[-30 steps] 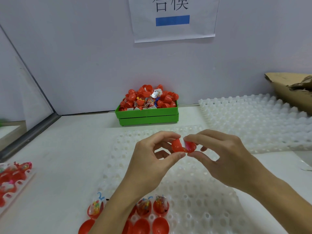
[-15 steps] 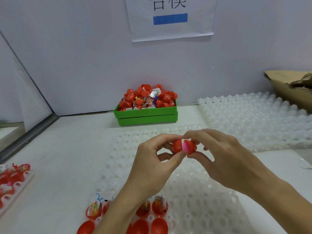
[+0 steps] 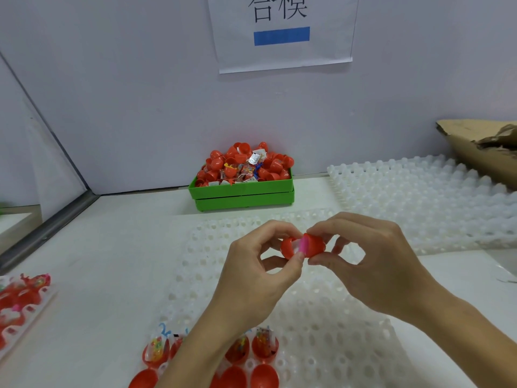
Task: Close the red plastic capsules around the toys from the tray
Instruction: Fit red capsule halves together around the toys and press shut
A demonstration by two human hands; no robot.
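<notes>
Head camera shows me a white table (image 3: pixel 112 247) that meets a pale grey wall (image 3: pixel 140 93). On the wall hangs a paper sign (image 3: pixel 282 32) with two large characters and a blue bar. At the left I see a slanted side panel with a grey frame (image 3: pixel 47 233).

Against the wall stands a green box (image 3: pixel 243 196), heaped with red capsule halves and small wrapped toys. A white dimpled tray (image 3: pixel 307 317) lies on the table under my hands, and a second white tray (image 3: pixel 419 197) lies at the right, near a torn cardboard box (image 3: pixel 481 152). At the left edge another tray (image 3: pixel 22 298) holds red pieces, but it is blurred.

Above the middle tray, the left hand (image 3: pixel 257 275) pinches one half of a red capsule (image 3: pixel 302 246) with thumb and forefinger, and the right hand (image 3: pixel 372 261) pinches the other half in the same way. A pink toy shows in the gap between the halves. My forearms cover part of the near row, where filled capsule halves (image 3: pixel 264 345) stand in the pockets.
</notes>
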